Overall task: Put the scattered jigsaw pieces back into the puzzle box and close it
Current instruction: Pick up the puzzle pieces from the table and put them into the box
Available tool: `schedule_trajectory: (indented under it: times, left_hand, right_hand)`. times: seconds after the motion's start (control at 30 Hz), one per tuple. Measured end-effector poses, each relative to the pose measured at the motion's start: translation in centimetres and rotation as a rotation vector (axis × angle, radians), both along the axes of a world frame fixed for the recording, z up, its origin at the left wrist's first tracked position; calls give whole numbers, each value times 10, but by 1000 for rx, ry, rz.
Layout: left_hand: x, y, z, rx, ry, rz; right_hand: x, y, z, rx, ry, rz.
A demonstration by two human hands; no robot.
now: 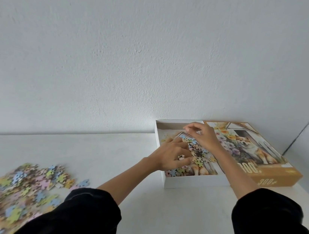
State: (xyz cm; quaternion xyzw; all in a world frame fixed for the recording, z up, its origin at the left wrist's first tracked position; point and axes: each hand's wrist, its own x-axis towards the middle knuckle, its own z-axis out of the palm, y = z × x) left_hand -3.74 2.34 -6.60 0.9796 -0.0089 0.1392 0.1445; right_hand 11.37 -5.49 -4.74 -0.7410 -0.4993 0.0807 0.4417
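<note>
- Left hand (172, 154) fingers (183, 157) curled loosely over the open box, a few pieces caught under the tips; whether truly pinched or only resting there, cannot tell.
- Right hand (201, 136) fingers (188, 129) drawn together in a light pinch above the far side of the tray; anything held between them too small to make out.
- Best done by spreading the fingers low, just above the heap already in the tray, so nothing bounces over the wall.
- Worth keeping both hands inside the rim while letting go, then sweeping back for bigger handfuls rather than single pieces.
- Directly under the fingers: a small mound of jigsaw pieces in the box (199, 156), pastel blue, yellow, green and pink, lying on a printed picture sheet.
- Around the fingers: the puzzle box (190, 184), a shallow white tray, open, its near wall between the hands and the person.
- Just right of the right fingers: the lid (272, 171), picture side up, showing a dog among flowers, touching or overlapping the tray's right edge.
- Well left of the left fingers and nearer the person: the scattered pile (19, 193) on the white surface (175, 218), blurred, far larger than the heap in the tray.
- Judged from that: early in the job, the lid not due for some time.
</note>
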Motion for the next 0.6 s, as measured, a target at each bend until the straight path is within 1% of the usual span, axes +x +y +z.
schedule_trajectory:
  times: [0.1,0.17,0.3,0.47,0.6]
  left_hand:
    - [-8,-1,1,-3,-90,-44]
    - [-17,-2,6,-75,-129,-69]
    - [-53,2,20,-223,-131,-49]
    - [-134,22,33,-246,-124,26]
    - [-214,45,35,-234,-135,157]
  right_hand:
    - [-6,-3,2,-27,-2,-11]
    - [-11,-5,6,-31,-3,-8]
    - [-35,-4,17,-32,-25,45]
    - [-93,12,25,15,-26,111]
    - [-161,29,20,52,4,179]
